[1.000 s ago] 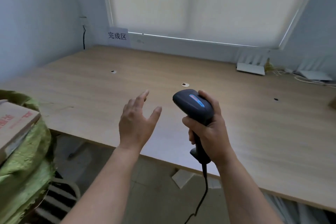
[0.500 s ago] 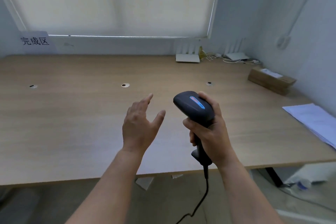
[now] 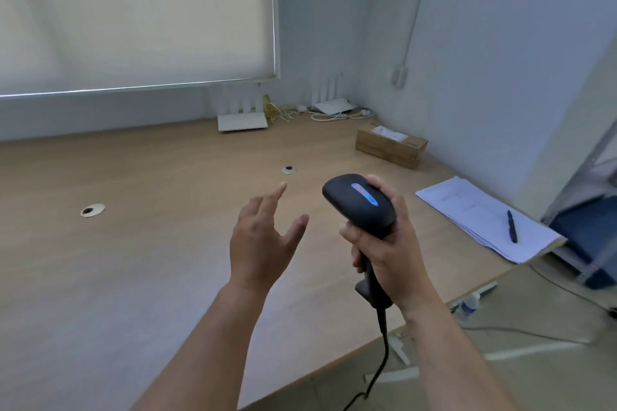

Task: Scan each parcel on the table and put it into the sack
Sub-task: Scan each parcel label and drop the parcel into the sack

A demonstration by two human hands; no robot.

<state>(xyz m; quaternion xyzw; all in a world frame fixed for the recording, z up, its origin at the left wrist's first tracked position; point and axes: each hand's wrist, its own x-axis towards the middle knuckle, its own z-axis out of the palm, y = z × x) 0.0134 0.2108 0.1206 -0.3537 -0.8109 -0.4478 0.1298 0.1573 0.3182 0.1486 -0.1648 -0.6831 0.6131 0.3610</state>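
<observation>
My right hand gripped the scanner above the wooden bench; my left hand hovered spread and empty. One parcel sat at the far right corner by the wall, papers and a pen nearer.

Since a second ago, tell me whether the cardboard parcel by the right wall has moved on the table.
Cannot tell. The cardboard parcel was out of view a second ago; since half a second ago it keeps its place beside the wall and paper stack. The camera turned.

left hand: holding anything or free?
Free. The left hand hovers over the table with fingers spread; only the right hand grips the scanner.
</observation>
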